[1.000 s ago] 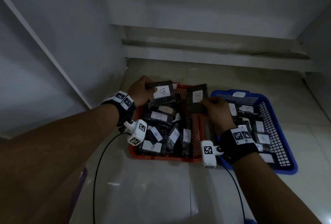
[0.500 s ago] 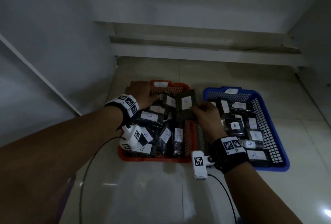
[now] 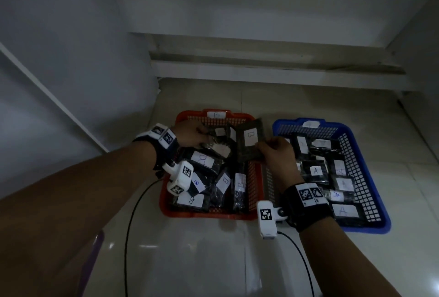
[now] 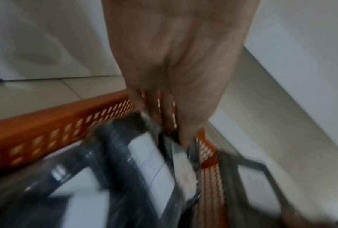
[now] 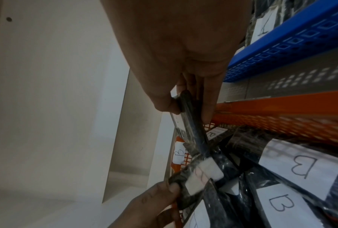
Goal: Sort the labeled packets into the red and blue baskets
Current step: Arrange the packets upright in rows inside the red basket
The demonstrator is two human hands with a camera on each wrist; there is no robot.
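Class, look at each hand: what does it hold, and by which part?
The right hand pinches a B-labelled packet by its lower right corner. The left hand grips another packet by its end.

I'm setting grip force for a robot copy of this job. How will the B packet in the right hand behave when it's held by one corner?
The B packet, pinched at a lower corner by the right hand, stands up unbent, so it is probably fairly stiff and light. Its wrapping looks glossy in the right wrist view, so it may slip from a loose pinch.
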